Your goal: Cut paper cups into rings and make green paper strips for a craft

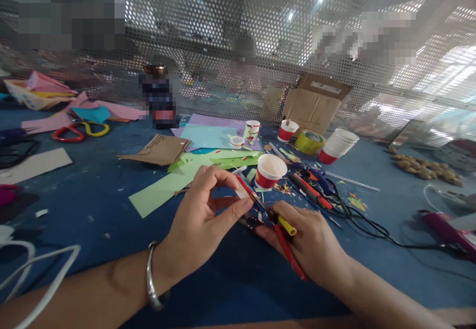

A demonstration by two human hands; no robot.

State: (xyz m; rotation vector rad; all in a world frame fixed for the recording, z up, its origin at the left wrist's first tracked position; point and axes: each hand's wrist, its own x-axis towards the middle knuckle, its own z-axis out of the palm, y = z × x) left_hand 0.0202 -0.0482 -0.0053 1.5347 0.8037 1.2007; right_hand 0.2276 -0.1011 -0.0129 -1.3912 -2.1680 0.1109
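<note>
Between the thumb and fingers of my left hand (210, 205) is a small white and red piece (243, 189). My right hand (307, 240) is wrapped round scissors (289, 254) with red and yellow handles. Their blades point up and left and lie against the small piece. Just beyond my hands stands a red and white paper cup (270, 171), upright. Whether the blades are parted is hard to make out.
Green paper (163, 190) and cardboard (159, 149) lie to the left. Behind are yellow tape (310, 141) and stacked cups (339, 144). At right, a glue gun (323, 180), a red-handled tool (312, 190) and black cable (372, 227) lie among scraps. White cable (55, 279) loops at lower left.
</note>
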